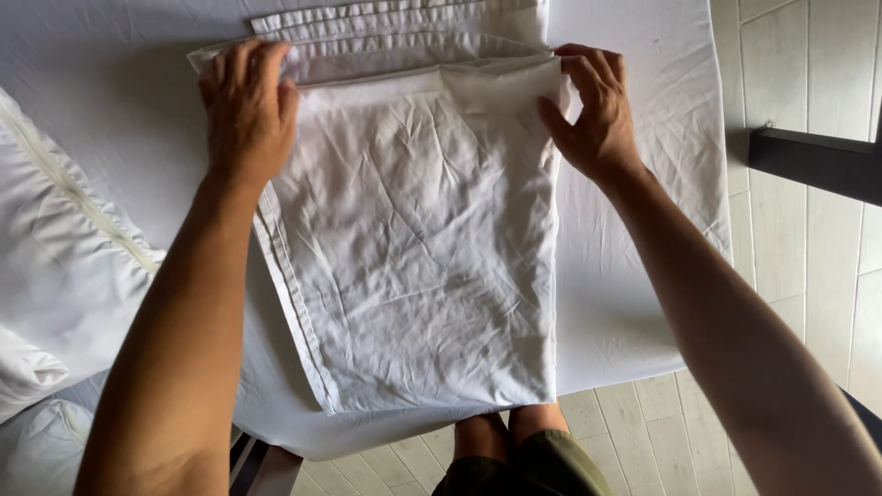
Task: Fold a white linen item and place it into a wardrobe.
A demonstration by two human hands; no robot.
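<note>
A white, creased pillowcase [413, 248] lies folded on the white bed sheet [119, 101], its long side running away from me. My left hand [246, 110] presses flat on its far left corner, fingers together over the folded edge. My right hand [593, 110] pinches the far right corner, thumb under the fold and fingers on top. Just beyond the hands a further layer of folded white cloth with a stitched hem [395, 23] shows.
White pillows [55, 266] lie at the left on the bed. The bed's corner ends near my knees [510, 432], above pale wooden floorboards [643, 432]. A tiled wall with a dark rail [813, 161] stands at the right.
</note>
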